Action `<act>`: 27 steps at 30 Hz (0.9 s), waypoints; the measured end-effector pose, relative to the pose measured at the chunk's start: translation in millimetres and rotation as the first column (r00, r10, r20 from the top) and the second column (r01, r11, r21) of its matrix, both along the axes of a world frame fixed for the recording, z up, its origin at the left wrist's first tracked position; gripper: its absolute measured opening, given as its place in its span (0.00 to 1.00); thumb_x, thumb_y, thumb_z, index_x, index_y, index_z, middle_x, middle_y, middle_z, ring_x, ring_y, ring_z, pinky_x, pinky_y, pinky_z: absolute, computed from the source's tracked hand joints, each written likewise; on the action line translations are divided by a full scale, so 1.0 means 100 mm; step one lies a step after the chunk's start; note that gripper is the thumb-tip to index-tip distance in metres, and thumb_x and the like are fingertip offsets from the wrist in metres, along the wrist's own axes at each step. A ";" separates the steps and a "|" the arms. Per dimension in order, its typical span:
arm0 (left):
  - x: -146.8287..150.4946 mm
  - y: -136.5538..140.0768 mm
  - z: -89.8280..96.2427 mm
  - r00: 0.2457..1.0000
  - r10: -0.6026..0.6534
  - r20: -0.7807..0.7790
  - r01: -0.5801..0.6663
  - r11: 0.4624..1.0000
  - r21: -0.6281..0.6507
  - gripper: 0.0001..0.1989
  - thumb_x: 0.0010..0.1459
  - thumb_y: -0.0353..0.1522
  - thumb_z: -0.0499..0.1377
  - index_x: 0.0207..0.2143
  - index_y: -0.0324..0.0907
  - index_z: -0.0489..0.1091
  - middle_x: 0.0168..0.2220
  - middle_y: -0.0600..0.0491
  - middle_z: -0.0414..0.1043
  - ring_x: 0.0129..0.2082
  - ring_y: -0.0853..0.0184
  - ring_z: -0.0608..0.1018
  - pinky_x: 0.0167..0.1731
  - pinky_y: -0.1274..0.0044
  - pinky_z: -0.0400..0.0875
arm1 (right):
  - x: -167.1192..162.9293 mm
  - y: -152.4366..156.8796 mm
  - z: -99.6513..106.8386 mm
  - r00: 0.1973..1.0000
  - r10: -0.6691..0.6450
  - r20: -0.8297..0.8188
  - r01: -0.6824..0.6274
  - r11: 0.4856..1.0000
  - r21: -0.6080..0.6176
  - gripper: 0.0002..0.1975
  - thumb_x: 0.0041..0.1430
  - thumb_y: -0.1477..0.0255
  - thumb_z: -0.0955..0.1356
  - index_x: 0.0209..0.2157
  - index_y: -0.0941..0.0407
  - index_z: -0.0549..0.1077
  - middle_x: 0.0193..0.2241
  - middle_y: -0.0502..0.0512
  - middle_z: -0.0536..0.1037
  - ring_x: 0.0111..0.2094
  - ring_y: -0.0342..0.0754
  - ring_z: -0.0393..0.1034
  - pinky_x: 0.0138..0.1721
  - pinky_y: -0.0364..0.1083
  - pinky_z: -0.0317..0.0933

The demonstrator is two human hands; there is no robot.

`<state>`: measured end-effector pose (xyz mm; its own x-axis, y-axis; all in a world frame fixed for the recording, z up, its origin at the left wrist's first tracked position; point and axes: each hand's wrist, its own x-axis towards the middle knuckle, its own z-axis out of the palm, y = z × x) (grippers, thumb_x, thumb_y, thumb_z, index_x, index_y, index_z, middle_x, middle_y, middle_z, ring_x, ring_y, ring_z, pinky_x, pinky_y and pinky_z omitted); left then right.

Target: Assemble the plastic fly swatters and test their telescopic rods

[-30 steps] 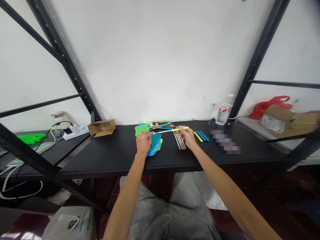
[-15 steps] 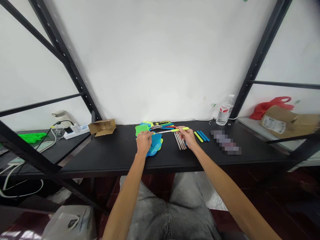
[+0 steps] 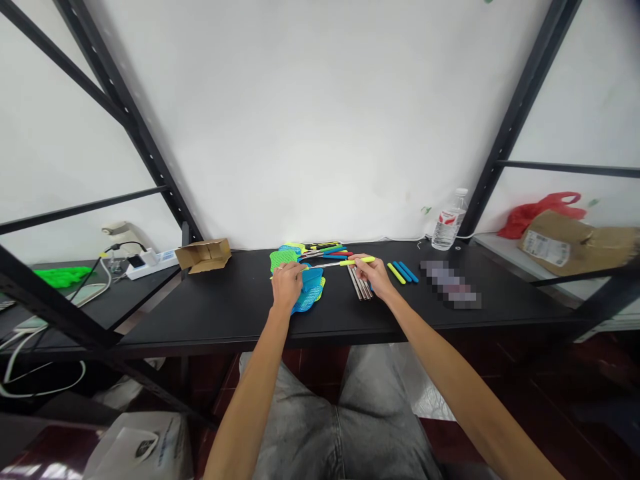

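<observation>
Between my hands stretches a fly swatter, its thin metal rod [image 3: 327, 265] running level above the black desk. My right hand [image 3: 371, 272] is closed around its yellow handle [image 3: 361, 261]. At the other end, my left hand [image 3: 287, 285] pinches the swatter near its head, which the fingers mostly hide. A green mesh swatter head [image 3: 284, 259] shows just behind the left fingers; whether it belongs to the held swatter I cannot tell. Blue mesh swatter heads [image 3: 309, 297] lie beside that hand. Several bare metal rods [image 3: 361, 285] lie under my right hand.
Loose yellow [image 3: 397, 274] and blue handles [image 3: 409, 271] lie to the right. Behind my hands is a pile of swatters with blue handles [image 3: 334, 252]. A water bottle [image 3: 449, 221] stands at the back right, an open cardboard box [image 3: 204, 257] at the left.
My right hand and the yellow handle have shifted very slightly left and down. Both hands keep their grip; the things on the desk look unchanged.
</observation>
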<state>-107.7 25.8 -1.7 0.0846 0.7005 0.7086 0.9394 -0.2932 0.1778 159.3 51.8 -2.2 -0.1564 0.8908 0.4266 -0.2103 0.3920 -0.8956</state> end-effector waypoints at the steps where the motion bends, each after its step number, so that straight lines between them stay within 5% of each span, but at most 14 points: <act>1: 0.00 0.00 0.00 1.000 -0.001 0.002 0.001 1.000 0.001 0.17 0.63 0.27 0.52 0.42 0.48 0.81 0.43 0.51 0.80 0.43 0.59 0.77 0.42 0.68 0.67 | 0.00 -0.01 0.01 1.000 0.015 0.009 -0.015 1.000 0.002 0.22 0.54 0.53 0.71 0.40 0.57 0.80 0.25 0.53 0.76 0.21 0.41 0.61 0.18 0.41 0.48; 20: -0.01 -0.03 0.02 1.000 0.005 -0.013 -0.005 0.999 -0.033 0.17 0.62 0.27 0.52 0.43 0.48 0.80 0.44 0.50 0.79 0.43 0.57 0.76 0.43 0.67 0.68 | 0.00 -0.03 0.01 0.997 0.077 0.026 -0.078 0.997 0.026 0.19 0.55 0.56 0.71 0.40 0.56 0.80 0.27 0.53 0.76 0.21 0.40 0.60 0.18 0.41 0.49; 27: 0.04 -0.04 0.03 0.998 0.060 0.011 -0.060 0.998 -0.025 0.18 0.62 0.26 0.51 0.43 0.47 0.80 0.44 0.49 0.79 0.44 0.57 0.76 0.43 0.67 0.66 | -0.04 -0.03 0.02 0.992 -0.122 0.023 0.122 0.992 0.003 0.25 0.54 0.52 0.71 0.46 0.57 0.77 0.25 0.52 0.76 0.20 0.40 0.61 0.19 0.41 0.51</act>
<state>-103.4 21.8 1.5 0.0338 0.7213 0.6918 0.9528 -0.2321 0.1955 155.6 49.2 -0.2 -0.0562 0.9032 0.4256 -0.1396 0.4149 -0.8991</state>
